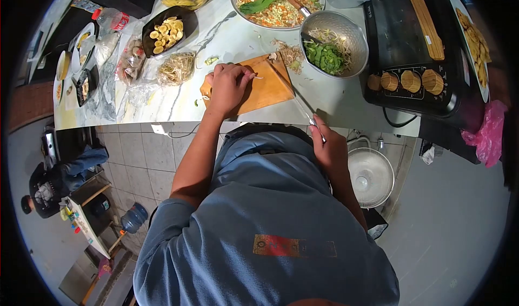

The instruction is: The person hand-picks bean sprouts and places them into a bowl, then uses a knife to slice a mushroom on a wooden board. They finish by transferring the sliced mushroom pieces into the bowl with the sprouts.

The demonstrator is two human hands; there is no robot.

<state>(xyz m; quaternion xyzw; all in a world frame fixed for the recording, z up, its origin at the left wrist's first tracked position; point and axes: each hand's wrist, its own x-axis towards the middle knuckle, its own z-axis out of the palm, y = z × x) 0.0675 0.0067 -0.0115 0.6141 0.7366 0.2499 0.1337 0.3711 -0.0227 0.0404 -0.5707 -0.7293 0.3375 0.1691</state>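
My left hand (230, 85) rests over the orange cutting board (267, 98), fingers curled together. A thin pale strand that looks like a bean sprout (259, 78) pokes out at its fingertips; the rest is hidden by the fingers. In my right hand (330, 145) is a knife (301, 107), held by the handle at the counter's front edge. Its blade slants up and left across the board's right side. Brownish trimmed scraps (289, 54) lie just beyond the board. Nearby stands a metal bowl (357, 40) of chopped greens (326, 57) and bean sprouts.
Left of the board are a bag of bean sprouts (177, 69) and a black dish of sliced bananas (167, 33). A large pan (254, 20) of chopped vegetables sits behind. On the right is a black stove (405, 98) with wooden knobs. Another person (51, 184) is far left.
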